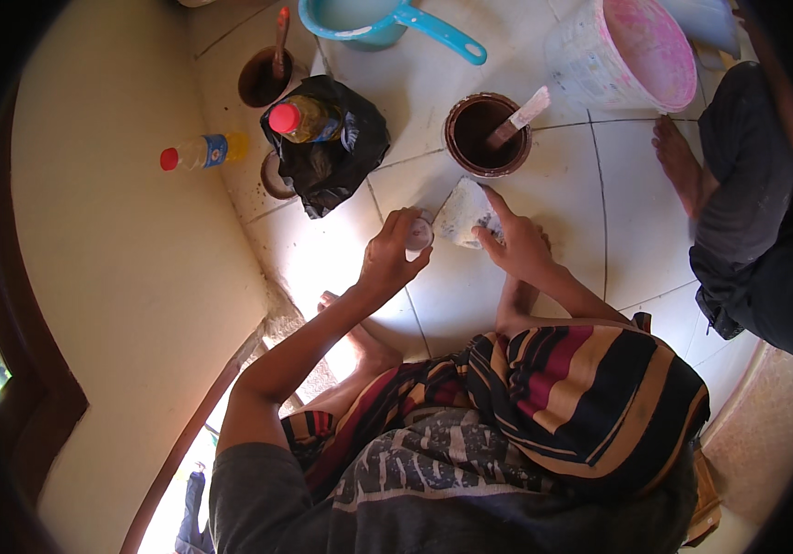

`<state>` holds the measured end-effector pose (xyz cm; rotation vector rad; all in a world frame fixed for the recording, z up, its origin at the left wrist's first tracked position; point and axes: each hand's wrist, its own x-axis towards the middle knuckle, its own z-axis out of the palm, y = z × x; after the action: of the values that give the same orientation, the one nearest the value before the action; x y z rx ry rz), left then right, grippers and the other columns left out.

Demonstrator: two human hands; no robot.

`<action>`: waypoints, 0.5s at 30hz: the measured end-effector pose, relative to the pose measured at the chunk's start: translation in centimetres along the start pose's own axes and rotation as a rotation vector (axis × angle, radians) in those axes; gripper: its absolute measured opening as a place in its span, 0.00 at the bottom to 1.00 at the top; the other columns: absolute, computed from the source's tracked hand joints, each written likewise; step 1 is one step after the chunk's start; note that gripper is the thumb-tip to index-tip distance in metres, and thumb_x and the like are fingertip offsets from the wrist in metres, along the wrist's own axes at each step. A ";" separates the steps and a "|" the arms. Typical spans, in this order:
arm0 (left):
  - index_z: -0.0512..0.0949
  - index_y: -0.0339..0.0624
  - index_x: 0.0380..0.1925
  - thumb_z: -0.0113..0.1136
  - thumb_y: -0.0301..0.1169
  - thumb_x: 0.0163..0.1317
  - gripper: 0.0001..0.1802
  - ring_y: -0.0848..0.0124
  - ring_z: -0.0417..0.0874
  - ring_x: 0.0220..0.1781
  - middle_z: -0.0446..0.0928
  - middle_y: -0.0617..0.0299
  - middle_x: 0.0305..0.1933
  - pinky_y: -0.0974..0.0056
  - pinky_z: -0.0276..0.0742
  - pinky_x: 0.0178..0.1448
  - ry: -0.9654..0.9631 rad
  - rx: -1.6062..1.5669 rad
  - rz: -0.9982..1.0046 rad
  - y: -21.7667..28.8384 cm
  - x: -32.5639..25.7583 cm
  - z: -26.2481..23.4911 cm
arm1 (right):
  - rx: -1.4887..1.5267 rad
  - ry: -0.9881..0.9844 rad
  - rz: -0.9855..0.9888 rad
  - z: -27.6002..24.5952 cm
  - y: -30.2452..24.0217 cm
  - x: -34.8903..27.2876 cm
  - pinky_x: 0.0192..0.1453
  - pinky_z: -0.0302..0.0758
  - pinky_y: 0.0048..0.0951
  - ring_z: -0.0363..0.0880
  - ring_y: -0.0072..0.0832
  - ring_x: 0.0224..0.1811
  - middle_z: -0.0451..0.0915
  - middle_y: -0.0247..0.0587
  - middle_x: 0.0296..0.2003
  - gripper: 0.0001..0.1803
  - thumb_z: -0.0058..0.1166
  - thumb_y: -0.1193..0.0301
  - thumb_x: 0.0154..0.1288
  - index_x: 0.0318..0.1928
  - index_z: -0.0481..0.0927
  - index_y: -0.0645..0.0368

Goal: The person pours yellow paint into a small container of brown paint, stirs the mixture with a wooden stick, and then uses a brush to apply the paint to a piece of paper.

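My left hand is closed round a small pale round cup, its open top facing up. Close beside it, my right hand grips a whitish, dark-speckled flat piece between thumb and fingers; its exact kind cannot be made out. The near edge of that piece sits right by the cup, and whether they touch is unclear. Just beyond both hands stands a brown-rimmed can of dark brown contents, with a pale-handled brush leaning in it.
A black plastic bag holds a red-capped bottle; another bottle lies by the wall. Farther off are a brown pot with a brush, a turquoise dipper and a pink-stained bucket. Another person's foot rests at right.
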<state>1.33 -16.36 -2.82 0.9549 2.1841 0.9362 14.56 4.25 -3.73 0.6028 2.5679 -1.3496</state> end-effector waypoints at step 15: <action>0.59 0.41 0.68 0.71 0.29 0.56 0.42 0.46 0.81 0.56 0.72 0.42 0.62 0.53 0.82 0.54 -0.075 -0.015 -0.075 0.1 -0.3 -0.4 | 0.484 -0.249 0.418 -1.0 -0.7 -0.3 0.15 0.69 0.22 0.72 0.17 0.13 0.78 0.33 0.18 0.38 0.58 0.62 0.68 0.74 0.58 0.50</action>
<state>1.23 -16.67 -2.39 0.8806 2.1318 0.8664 14.60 4.67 -2.54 0.9151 1.7926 -1.7525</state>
